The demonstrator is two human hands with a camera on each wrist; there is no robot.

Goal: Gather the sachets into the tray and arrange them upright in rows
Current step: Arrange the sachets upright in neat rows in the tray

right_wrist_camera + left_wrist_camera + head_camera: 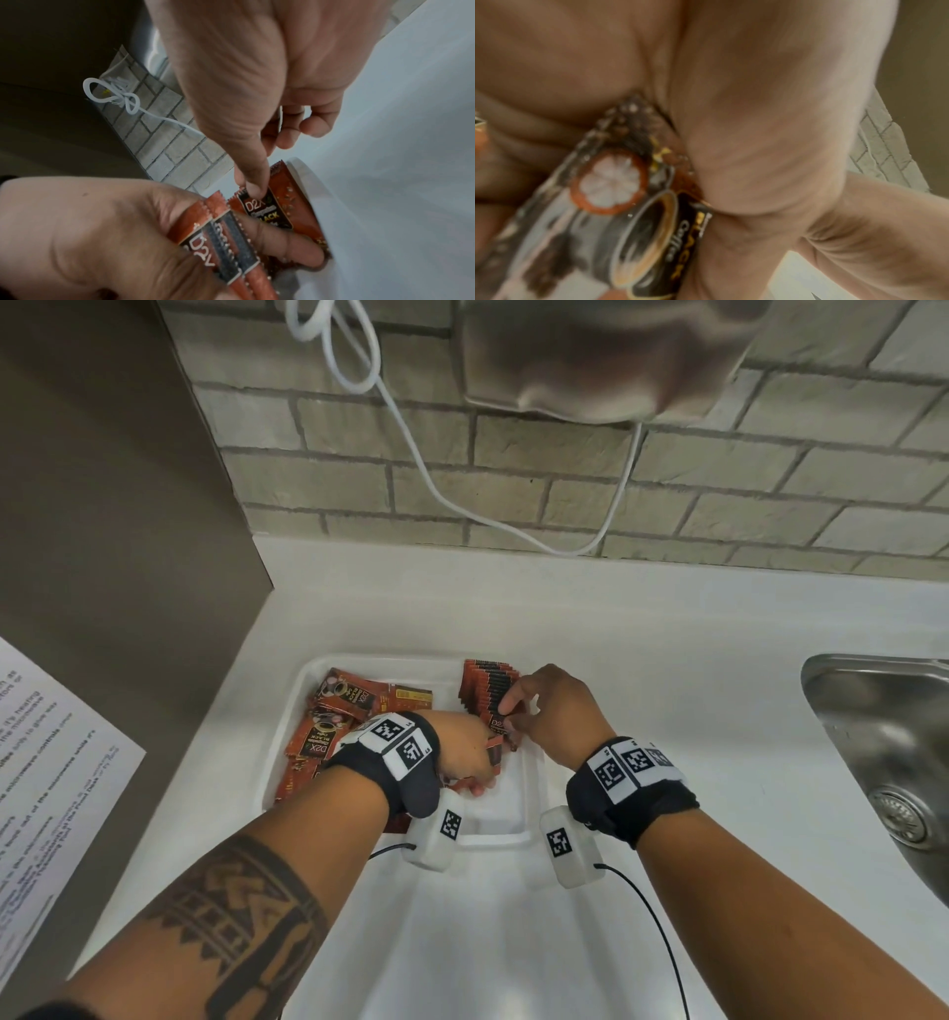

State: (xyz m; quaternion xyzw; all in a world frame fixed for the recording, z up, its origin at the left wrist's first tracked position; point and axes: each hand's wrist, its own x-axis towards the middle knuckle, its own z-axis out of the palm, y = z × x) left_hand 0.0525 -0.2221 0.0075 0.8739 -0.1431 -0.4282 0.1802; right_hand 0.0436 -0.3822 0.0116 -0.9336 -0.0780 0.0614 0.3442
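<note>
**Two hands sort coffee sachets in a white tray**

A person's hands work over a white tray [534,793] set on a white table [667,629] beside a steel sink [883,737]. The left hand [464,752] grips a small bundle of red-and-black sachets [218,233] between thumb and curled fingers; the left wrist view shows one printed packet face pressed close against the palm. The right hand [552,711] pinches the top edge of a single sachet [267,211] between thumb and forefinger, at the near end of a row of upright sachets [488,685] standing along the tray's right side. Its other fingers are loosely curled. The held sachet stands just beside the bundle in the left hand. At the tray's left side a loose heap of sachets [334,716] lies flat and overlapping. A white cable [436,490] hangs against the grey brick wall [719,469] behind the table, and a printed sheet [46,762] lies at the far left.
</note>
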